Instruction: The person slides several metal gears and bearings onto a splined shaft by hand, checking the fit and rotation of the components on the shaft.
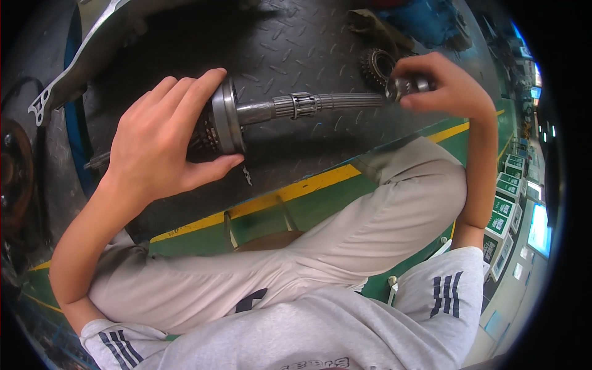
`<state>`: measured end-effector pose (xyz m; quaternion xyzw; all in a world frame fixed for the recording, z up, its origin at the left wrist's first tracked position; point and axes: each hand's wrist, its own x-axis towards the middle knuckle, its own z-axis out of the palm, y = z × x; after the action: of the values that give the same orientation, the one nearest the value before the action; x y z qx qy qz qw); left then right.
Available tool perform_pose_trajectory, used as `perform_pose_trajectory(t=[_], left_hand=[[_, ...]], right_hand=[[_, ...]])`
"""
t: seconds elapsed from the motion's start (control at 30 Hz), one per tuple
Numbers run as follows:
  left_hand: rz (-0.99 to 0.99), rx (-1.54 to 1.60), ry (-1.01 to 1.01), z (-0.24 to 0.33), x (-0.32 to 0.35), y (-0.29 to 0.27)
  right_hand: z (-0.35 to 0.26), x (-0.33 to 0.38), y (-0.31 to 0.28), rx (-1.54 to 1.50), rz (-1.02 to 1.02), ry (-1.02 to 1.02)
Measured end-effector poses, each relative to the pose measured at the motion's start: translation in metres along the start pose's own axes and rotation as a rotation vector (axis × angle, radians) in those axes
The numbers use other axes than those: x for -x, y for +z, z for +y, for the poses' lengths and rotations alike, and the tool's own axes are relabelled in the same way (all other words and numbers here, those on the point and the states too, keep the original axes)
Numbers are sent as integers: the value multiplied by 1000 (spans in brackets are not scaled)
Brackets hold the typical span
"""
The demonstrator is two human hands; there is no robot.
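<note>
A long splined metal shaft (pixel 351 100) lies crosswise over the dark bench top. My left hand (pixel 154 139) is closed around the gear assembly on its left part, where a broad smooth ring (pixel 229 117) shows between thumb and fingers. Midway along the splines sits a small cage-like metal sleeve (pixel 303 105). At the shaft's right end, my right hand (pixel 444 83) grips a small round metal gear-like part (pixel 402 88); whether the shaft enters it, I cannot tell. Just beyond that hand lies a toothed ring gear (pixel 372 65).
Left of my left hand are a pale metal casing (pixel 80 58) and a rusty round disc (pixel 15 172). A blue bundle (pixel 425 24) and a brownish cloth-like item (pixel 377 29) lie at the far right. A thin metal scrap (pixel 247 176) is near the bench's front edge.
</note>
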<state>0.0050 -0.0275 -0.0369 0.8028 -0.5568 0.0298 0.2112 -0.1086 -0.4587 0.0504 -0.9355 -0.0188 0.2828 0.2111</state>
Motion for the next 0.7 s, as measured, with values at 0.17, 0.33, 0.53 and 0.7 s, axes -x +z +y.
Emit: perform_pose_trajectory(t=[0.17,0.33,0.53,0.7], left_hand=[[5,-29,22,2,-1,-1],[60,-30,65,4,-3,-2],[23,-16,22,0,1,0],[16,-9,10,-1,2,3]], right_hand=[[-31,-7,11,86,467,-41],[-43,-56,20,505,315,-189],[-28,-68,44,640,438,-198],[-56,-50,36,324,406,-373]])
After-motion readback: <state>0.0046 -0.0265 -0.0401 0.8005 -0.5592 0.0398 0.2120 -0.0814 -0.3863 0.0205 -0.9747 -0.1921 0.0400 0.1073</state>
